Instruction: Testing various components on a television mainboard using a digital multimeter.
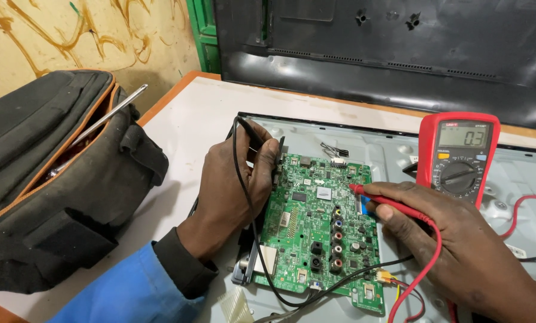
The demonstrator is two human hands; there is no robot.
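Green circuit board (319, 230), rectangular, studded with small chips and round coloured sockets, lying on a grey metal panel (393, 152) on the white table (190, 122). Left hand (235, 188) grips a black probe (251, 133) at the board's left edge; right hand (459, 239) pinches a red probe (378, 200) onto its right side. Red meter (457, 152) stands behind; soft black bag (52, 179) at left.

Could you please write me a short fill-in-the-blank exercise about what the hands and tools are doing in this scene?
1. The right hand presses the ____ probe onto the green circuit board.
2. The left hand holds the ____ probe at the board's upper left edge.
3. The red multimeter stands to the ____ of the board.
4. A dark tool bag lies on the white table, to the ____ of the left hand.

Missing words: red; black; right; left
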